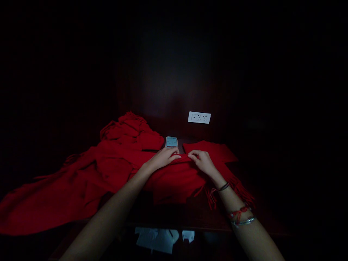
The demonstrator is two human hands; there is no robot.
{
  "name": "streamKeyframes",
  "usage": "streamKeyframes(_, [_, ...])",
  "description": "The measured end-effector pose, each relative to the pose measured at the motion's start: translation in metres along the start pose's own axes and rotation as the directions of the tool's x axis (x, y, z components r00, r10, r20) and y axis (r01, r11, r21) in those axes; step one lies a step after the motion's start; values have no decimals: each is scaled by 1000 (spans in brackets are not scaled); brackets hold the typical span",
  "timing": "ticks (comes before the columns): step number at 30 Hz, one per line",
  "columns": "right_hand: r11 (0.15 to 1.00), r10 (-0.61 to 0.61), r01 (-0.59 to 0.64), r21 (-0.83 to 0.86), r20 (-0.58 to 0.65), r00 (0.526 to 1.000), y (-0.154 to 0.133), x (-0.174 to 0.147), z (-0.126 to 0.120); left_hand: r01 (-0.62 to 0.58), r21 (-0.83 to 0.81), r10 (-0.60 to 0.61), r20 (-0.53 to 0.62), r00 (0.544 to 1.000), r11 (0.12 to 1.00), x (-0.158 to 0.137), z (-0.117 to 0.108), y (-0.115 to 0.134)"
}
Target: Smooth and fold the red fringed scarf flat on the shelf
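A red fringed scarf [174, 181] lies across the dark tabletop in front of me. Its far edge is pinched by my left hand [165, 157], thumb against fingers. A short way to the right, my right hand [201, 161] grips the same edge between thumb and fingertips. The stretch of cloth between the hands is raised a little. Loose tassels [210, 197] hang below my right wrist. Just behind my left hand a phone [171, 142] with a lit screen is partly covered by the fingers.
More red cloth is heaped at the back left [127, 134] and spreads to the front left [67, 192]. A flat red piece [217, 150] lies at the back right. A white socket panel [199, 117] is on the dark wall. Pale papers [156, 239] show below the table edge.
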State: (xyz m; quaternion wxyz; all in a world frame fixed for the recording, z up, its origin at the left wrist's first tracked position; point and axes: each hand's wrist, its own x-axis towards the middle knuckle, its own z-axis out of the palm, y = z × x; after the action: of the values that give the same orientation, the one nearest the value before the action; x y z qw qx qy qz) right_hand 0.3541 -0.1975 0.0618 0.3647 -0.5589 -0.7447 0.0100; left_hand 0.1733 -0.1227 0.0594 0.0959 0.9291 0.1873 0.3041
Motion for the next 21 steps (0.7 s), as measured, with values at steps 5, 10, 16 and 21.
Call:
streamKeyframes(5, [999, -30, 29, 25, 10, 1000, 2, 0, 0, -23, 53, 22, 18, 1000, 998, -1, -2, -1])
streamKeyframes(10, [998, -63, 62, 8, 73, 995, -5, -1, 7, -48, 92, 44, 53, 998, 995, 0, 2, 0])
streamKeyframes(16, [991, 103, -112, -75, -109, 989, 11, 2, -16, 35, 151, -28, -49, 998, 988, -1, -10, -4])
streamKeyframes(21, [992, -124, 124, -35, -5, 992, 0, 0, -1, -40, 96, 39, 5, 999, 995, 0, -3, 5])
